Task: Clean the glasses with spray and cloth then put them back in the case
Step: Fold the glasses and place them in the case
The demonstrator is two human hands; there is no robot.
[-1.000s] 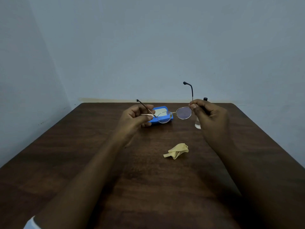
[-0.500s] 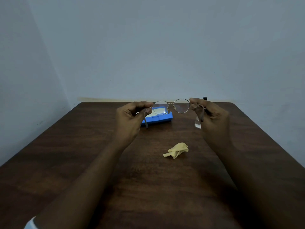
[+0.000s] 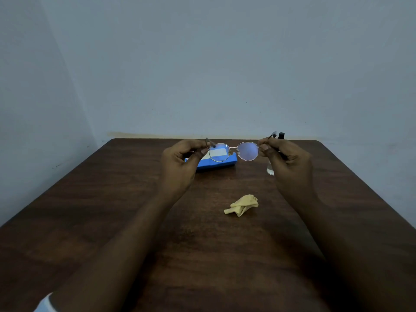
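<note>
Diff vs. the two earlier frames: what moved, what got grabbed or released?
The glasses were turned in both hands: a second ago the lenses lay low, temples sticking up; now the lenses stand upright facing the camera. No grip change: left hand and right hand keep pinching the frame's ends. Unmoved: cloth, case, spray bottle.
</note>
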